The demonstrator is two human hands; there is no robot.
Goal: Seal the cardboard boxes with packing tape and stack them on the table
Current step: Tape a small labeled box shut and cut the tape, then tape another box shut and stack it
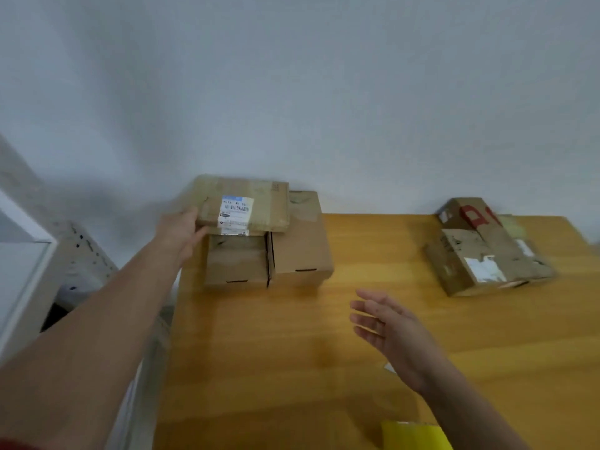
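Fingers of the left hand grip the left end of the flat labelled box, thumb at its upper edge and the rest beneath it. That box lies across the top of the left lower box, overhanging towards the right lower box. It is blurred, so whether it rests fully on them cannot be told. The two lower boxes stand side by side, touching, at the far left corner of the tabletop, against the wall.

The right hand hangs above the middle of the tabletop, fingers straight and slightly spread, holding nothing.

Well apart, at the far right, stands a worn box with white label scraps. A red-lettered box is at its far end. Whether it is on top or behind is unclear.

Count: five cardboard boxes, three left and two right.

The surface is yellowish wood grain and the wall is plain white. A yellow item shows at the near edge. A white frame stands off the left side.
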